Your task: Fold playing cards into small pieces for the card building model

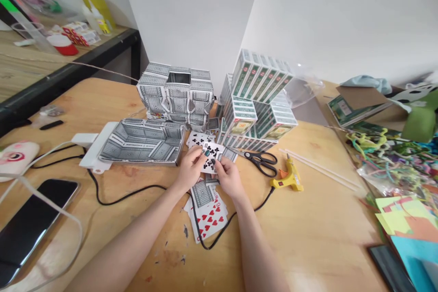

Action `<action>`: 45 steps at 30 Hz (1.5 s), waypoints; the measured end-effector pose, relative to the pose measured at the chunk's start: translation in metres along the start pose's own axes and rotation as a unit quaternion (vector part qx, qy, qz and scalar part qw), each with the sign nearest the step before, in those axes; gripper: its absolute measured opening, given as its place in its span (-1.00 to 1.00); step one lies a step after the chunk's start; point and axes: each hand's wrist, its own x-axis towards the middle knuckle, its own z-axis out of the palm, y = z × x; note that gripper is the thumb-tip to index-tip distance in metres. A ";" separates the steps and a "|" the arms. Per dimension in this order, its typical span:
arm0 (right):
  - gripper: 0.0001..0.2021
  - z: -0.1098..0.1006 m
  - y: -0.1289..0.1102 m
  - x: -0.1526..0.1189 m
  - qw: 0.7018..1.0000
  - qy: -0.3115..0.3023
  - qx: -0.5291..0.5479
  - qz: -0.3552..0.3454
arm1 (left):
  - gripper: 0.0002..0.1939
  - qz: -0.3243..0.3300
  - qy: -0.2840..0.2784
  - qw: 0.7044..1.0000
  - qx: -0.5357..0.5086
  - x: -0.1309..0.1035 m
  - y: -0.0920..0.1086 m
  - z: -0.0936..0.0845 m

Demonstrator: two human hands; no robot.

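Pinching a ten of clubs (216, 151) at its left edge, the left hand (190, 167) shares it with the right hand (231, 179), which grips its lower right side, above the counter (321, 237) between a card-built tray (143, 141) and black-handled scissors (259, 162). Handling this single card seems the step; shifting it neatly would call for light, even thumb pressure. Its printed face points up towards the person, its long axis running away from them, leaning slightly right.

Phone (39, 226) clipped at left edge; strands (392, 157), perhaps pipe cleaners, blurred.
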 end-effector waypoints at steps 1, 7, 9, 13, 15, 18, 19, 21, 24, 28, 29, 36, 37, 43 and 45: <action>-0.63 0.001 0.000 0.000 1.000 -0.011 0.007 0.003 | -0.77 -0.019 -0.012 0.999 -0.025 0.000 0.001 0.000; -0.70 0.005 0.002 0.000 0.999 -0.041 -0.003 0.008 | -0.70 -0.152 -0.029 0.984 -0.093 0.000 0.001 0.001; -0.73 0.007 0.004 0.000 0.999 -0.035 -0.021 0.005 | -0.70 -0.142 -0.018 0.986 -0.082 0.001 0.000 0.001; -0.78 0.009 0.006 0.000 0.998 -0.018 -0.052 0.001 | -0.71 -0.141 0.003 0.988 -0.063 0.001 -0.002 0.003; -0.78 0.009 0.006 0.000 0.998 -0.016 -0.067 -0.002 | -0.73 -0.152 0.005 0.986 -0.069 0.000 -0.003 0.003; -0.76 0.008 0.006 0.000 0.997 -0.018 -0.081 -0.003 | -0.76 -0.159 0.011 0.984 -0.080 -0.001 -0.005 0.004; -0.75 0.008 0.005 0.000 0.996 -0.019 -0.082 -0.003 | -0.76 -0.157 0.013 0.984 -0.080 -0.001 -0.005 0.004; -0.72 0.008 0.005 0.000 0.996 -0.023 -0.081 -0.001 | -0.78 -0.151 0.014 0.985 -0.085 -0.001 -0.004 0.004; -0.70 0.008 0.004 -0.001 0.997 -0.032 -0.076 0.001 | -0.79 -0.167 0.002 0.979 -0.118 -0.002 -0.001 0.005; -0.70 0.008 0.002 0.000 0.997 -0.040 -0.063 0.016 | -0.77 -0.208 -0.005 0.965 -0.158 -0.001 0.004 0.006; -0.70 0.007 0.002 0.000 0.997 -0.042 -0.061 0.018 | -0.77 -0.212 -0.002 0.964 -0.158 -0.001 0.005 0.006; -0.72 0.006 0.004 0.000 0.996 -0.071 -0.047 0.017 | -0.73 -0.251 -0.054 0.953 -0.160 0.005 0.005 0.000; -0.71 0.006 0.004 0.000 0.996 -0.072 -0.056 0.018 | -0.73 -0.254 -0.053 0.953 -0.159 0.005 0.005 0.000; -0.70 0.006 0.001 -0.001 0.994 -0.071 -0.085 0.010 | -0.77 -0.240 -0.065 0.950 -0.190 0.003 0.010 0.001; -0.69 0.007 0.001 -0.001 0.994 -0.071 -0.085 0.009 | -0.77 -0.229 -0.076 0.948 -0.209 0.002 0.010 0.001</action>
